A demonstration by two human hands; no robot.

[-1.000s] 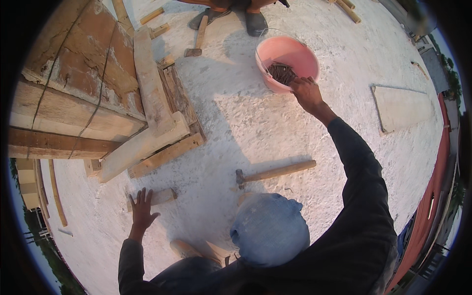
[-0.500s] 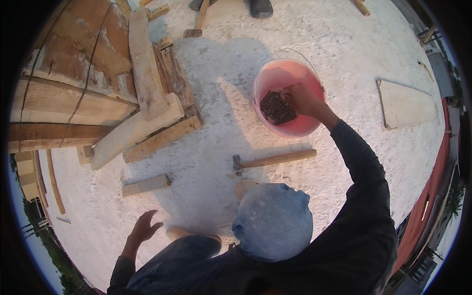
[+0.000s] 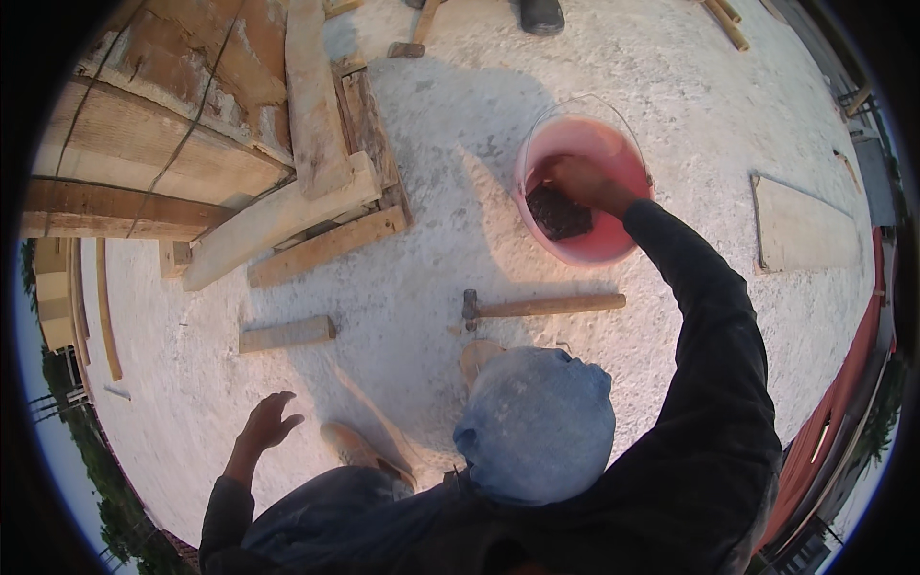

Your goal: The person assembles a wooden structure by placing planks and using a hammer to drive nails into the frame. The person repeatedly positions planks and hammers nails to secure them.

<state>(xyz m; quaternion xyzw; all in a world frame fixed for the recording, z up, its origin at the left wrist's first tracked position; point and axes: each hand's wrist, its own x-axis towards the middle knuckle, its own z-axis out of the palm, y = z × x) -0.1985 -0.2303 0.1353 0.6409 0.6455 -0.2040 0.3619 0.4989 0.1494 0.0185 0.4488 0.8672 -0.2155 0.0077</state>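
Note:
Inside a pink bucket [image 3: 640, 158] with a thin wire handle, my right hand [image 3: 580, 182] reaches down over a heap of dark nails [image 3: 558, 216]. Its fingertips are lost in shadow, so their grip cannot be made out. My left hand [image 3: 266, 422] hovers off to the lower left, fingers apart and nothing in it. Between my bent denim-covered knee [image 3: 535, 426] and the bucket, a hammer [image 3: 551, 306] with a wooden handle lies on the ground, its head toward the left.
A large timber formwork [image 3: 158, 125] bound with wire fills the upper left. A short wood block [image 3: 286, 334] lies below it. Another hammer [image 3: 412, 46] rests at the top near a person's dark shoe [image 3: 541, 15]. A flat board [image 3: 805, 225] lies at right.
My right hand has gone deeper into the bucket over the nails. The view has shifted slightly, and my left hand stays open in the air.

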